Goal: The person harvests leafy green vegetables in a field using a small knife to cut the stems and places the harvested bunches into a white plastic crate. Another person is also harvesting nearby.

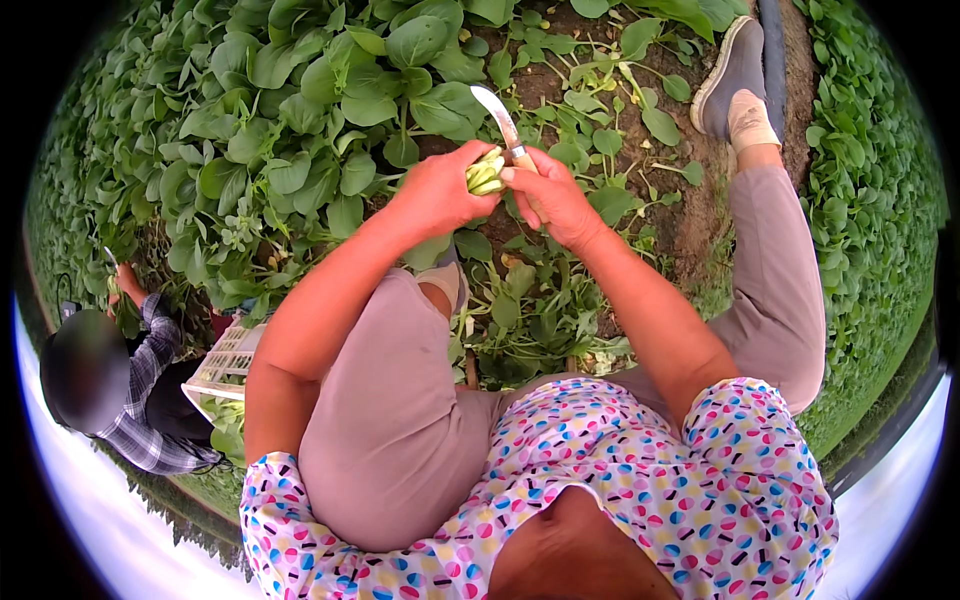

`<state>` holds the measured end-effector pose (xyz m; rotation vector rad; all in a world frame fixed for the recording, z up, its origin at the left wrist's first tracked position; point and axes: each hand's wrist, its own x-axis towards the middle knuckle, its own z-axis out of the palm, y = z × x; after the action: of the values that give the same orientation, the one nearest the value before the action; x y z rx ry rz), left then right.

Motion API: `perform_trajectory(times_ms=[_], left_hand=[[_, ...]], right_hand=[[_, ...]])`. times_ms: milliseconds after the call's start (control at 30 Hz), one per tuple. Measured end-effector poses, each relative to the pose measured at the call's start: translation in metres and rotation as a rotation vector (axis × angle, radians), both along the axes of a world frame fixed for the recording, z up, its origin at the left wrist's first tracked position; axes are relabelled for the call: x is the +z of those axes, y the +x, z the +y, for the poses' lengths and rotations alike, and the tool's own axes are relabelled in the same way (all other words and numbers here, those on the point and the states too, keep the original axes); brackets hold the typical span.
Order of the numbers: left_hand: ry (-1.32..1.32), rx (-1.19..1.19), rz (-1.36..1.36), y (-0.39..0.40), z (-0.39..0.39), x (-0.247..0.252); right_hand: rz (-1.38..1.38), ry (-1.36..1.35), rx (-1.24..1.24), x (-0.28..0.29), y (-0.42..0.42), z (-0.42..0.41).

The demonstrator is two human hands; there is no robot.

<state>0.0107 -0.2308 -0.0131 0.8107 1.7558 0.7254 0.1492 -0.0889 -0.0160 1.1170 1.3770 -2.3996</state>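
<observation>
In my left hand [442,191] is a bunch of leafy greens, closed in the fingers, with the pale green cut stem ends [486,172] facing my right hand. My right hand [555,195] grips the wooden handle of a curved-blade knife [497,112], whose blade points up and to the left, away from my body. The right thumb touches or nearly touches the stem ends. Both hands are close together above the planted bed. Leaves partly show below my left hand; how many stems it holds is hard to tell.
Dense leafy green plants [300,142] grow ahead and to the left. Loose leaves lie on brown soil [679,210] between my feet. A black hose or pipe [772,67] runs by my right shoe. A white plastic crate [225,360] holds greens at left, beside a co-worker [150,375] with a knife.
</observation>
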Motion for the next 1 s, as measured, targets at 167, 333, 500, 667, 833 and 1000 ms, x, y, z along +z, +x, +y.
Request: perform_trajectory(times_ms=[167,333,500,667,833,1000], left_hand=[[-0.253,-0.288,0.594,-0.049,0.017,-0.026],[-0.374,0.021,0.726,-0.094,-0.019,-0.041],[-0.367,0.294,0.665,-0.107,-0.059,-0.074],[-0.378,0.234,0.617,-0.106,-0.046,-0.06],[-0.151,-0.085,0.782,-0.098,-0.019,-0.045],[-0.271,-0.23,0.841,-0.144,0.013,-0.043]], right_hand=[[-0.239,0.229,0.041,-0.029,0.008,0.012],[-0.242,0.57,0.447,-0.063,-0.017,-0.007],[-0.263,0.691,0.432,-0.098,-0.083,-0.019],[-0.341,0.682,0.36,-0.121,-0.118,-0.01],[-0.422,0.515,0.502,-0.109,-0.137,0.0],[-0.3,0.425,0.384,-0.115,-0.137,0.001]])
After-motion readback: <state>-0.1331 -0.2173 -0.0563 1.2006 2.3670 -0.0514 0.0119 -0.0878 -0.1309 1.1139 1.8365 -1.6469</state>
